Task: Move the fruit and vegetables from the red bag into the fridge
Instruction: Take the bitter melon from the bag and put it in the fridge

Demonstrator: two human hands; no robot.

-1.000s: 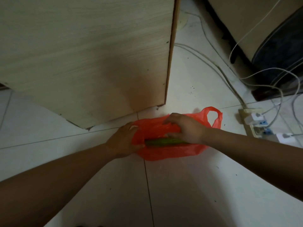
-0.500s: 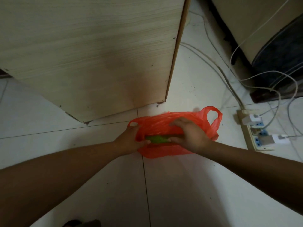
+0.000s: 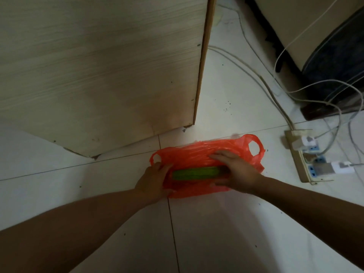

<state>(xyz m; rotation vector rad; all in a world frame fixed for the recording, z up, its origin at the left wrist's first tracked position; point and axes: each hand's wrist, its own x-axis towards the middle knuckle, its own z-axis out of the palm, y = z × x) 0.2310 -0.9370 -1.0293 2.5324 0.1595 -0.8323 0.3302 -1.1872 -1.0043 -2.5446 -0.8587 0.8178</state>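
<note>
Red bag point(image 3: 197, 156): lies flat on the tiled floor point(image 3: 216, 233), just beside the corner of the wooden cabinet point(image 3: 98, 66).
Green vegetable point(image 3: 195, 173): long and ridged. It lies lengthwise in the bag's opening, between the two grips, and is not yet lifted out.
Left grip point(image 3: 151, 178): clenched on the bag's left edge, near the handle loop.
Right grip point(image 3: 238, 172): grasps the vegetable's right end, fingers over and thumb under.
Fridge: not in view.
Other contents: cannot be told, since the plastic hides them.
Step in hand: judged to be the withdrawal of the vegetable.
Fault 1: the thin plastic drags along with the vegetable. Cause: the left grip lets go.
Fault 2: the vegetable tips and slips free. Cause: it is held at one end only.
Fault 3: an arm snags the cables point(image 3: 275, 91) at the power strip point(image 3: 307, 164), near the bag's right side. Cause: a wide sweep on rising.
</note>
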